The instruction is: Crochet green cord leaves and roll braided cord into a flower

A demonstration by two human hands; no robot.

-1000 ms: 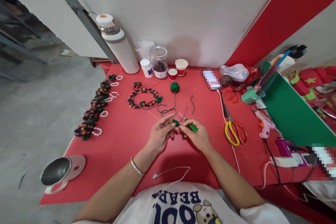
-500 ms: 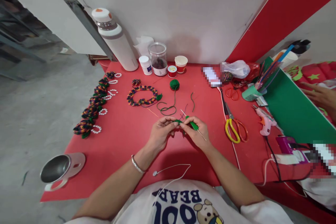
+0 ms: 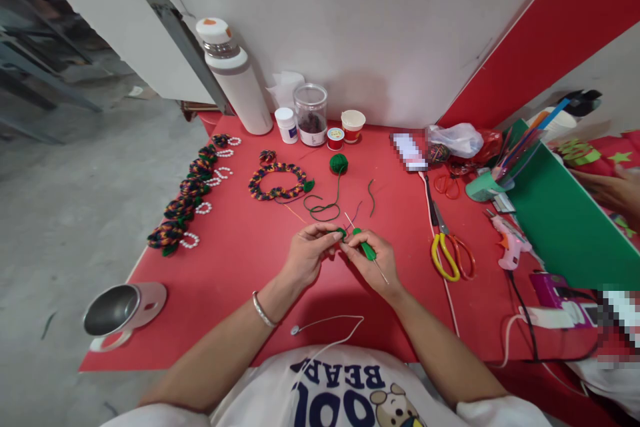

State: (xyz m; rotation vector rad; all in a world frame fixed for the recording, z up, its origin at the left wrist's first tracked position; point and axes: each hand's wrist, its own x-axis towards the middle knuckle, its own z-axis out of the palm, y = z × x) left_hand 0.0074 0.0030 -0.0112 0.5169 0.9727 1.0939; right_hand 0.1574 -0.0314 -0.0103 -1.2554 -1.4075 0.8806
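Green yarn piece [image 3: 341, 231], green-handled hook [image 3: 369, 251], green ball [image 3: 339, 163], mottled multicoloured ring [image 3: 274, 193], red table [image 3: 225, 280].

A small piece of dark green yarn work [image 3: 341, 232], mostly hidden by the fingers, is pinched in the left hand [image 3: 309, 252] above the counter [image 3: 235, 267]. Just beside it, the crochet hook [image 3: 369, 251] slants across the right hand [image 3: 376, 260], its green handle between two thin metal ends, one pointing away from the person.
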